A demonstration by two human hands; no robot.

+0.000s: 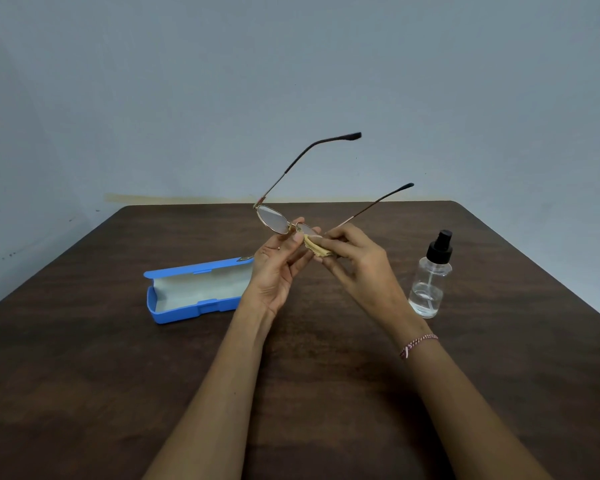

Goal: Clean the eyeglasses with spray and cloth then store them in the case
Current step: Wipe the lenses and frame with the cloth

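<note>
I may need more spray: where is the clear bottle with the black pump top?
In the head view, the clear spray bottle stands upright on the dark wooden table, just right of the right hand.

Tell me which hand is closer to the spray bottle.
Right. The right hand, pinching the cloth, is raised just beside the spray bottle. The left hand, holding the eyeglasses, is farther away, over by the case.

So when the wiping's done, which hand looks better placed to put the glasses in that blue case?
Probably the left hand: it holds the eyeglasses, and the open case lies on its side of the table. The right hand is pinching the cloth, nearer the spray bottle.
</note>
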